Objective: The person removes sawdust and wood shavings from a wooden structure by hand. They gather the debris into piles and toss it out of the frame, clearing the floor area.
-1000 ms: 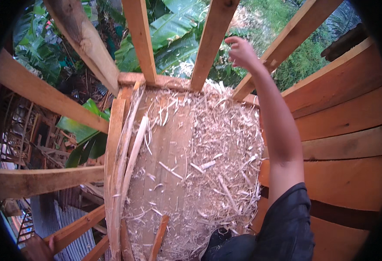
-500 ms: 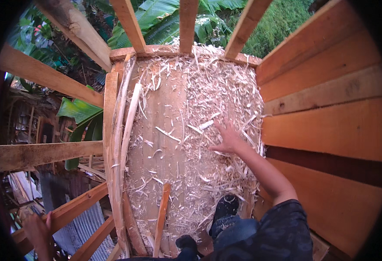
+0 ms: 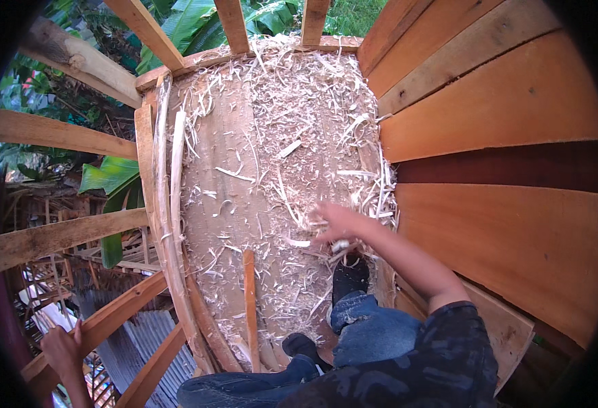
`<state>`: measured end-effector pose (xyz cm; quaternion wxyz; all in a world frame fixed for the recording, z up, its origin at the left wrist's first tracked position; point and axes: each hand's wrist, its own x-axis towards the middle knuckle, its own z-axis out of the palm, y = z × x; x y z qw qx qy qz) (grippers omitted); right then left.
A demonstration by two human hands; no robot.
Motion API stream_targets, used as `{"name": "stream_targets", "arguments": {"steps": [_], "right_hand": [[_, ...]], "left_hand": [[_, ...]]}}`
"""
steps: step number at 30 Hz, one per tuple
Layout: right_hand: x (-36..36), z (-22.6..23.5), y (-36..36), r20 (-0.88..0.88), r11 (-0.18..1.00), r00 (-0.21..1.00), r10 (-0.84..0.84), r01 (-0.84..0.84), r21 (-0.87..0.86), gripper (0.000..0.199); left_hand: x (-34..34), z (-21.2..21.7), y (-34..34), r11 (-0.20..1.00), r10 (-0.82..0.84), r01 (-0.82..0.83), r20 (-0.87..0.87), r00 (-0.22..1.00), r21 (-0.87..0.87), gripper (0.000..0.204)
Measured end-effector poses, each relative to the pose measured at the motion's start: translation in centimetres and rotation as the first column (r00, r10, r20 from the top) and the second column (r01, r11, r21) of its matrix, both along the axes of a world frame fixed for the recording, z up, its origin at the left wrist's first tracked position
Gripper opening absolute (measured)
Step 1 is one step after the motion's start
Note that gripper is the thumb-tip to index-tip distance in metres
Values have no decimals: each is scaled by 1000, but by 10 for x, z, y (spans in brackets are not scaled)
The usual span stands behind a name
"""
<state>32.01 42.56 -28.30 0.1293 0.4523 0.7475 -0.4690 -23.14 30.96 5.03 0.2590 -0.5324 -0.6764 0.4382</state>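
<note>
My left hand (image 3: pixel 61 350) is closed round a sloping wooden rail (image 3: pixel 123 309) at the lower left. Low over the plank floor (image 3: pixel 217 197), my right hand (image 3: pixel 340 222) has its fingers spread, slightly blurred, among pale wood shavings (image 3: pixel 306 102). A loose clump of shavings lies just below that hand, close to my right foot (image 3: pixel 349 277). Shavings are thick along the far and right parts of the floor and thinner toward the left. A flat pale chip (image 3: pixel 289 149) rests beyond my right hand.
Wide orange-brown boards (image 3: pixel 489 95) wall the right side. Open wooden slats (image 3: pixel 61 231) fence the left and far sides, with plants and corrugated metal sheets (image 3: pixel 153 347) below. Long pale strips (image 3: pixel 176 170) lie along the left edge. A narrow stick (image 3: pixel 249 306) lies near my left foot (image 3: pixel 300 345).
My right hand has swept nearer to my right foot, and shavings have gathered beneath it. The view has shifted forward and right. My left hand keeps its hold on the rail.
</note>
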Motion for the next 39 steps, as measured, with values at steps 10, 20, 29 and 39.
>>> {"name": "stream_targets", "arguments": {"steps": [10, 20, 29, 39], "right_hand": [[84, 1, 91, 371, 805, 846, -382, 108, 583, 85], [73, -27, 48, 107, 639, 832, -544, 329, 695, 68], [81, -38, 43, 346, 708, 747, -568, 228, 668, 34], [74, 43, 44, -132, 592, 745, -653, 612, 524, 28]], "left_hand": [[6, 1, 1, 1000, -22, 22, 12, 1000, 6, 62], [11, 3, 1, 998, -51, 51, 4, 999, 21, 64], [15, 2, 4, 999, -40, 40, -14, 999, 20, 63], [17, 4, 2, 995, -102, 101, 11, 995, 20, 62]]}}
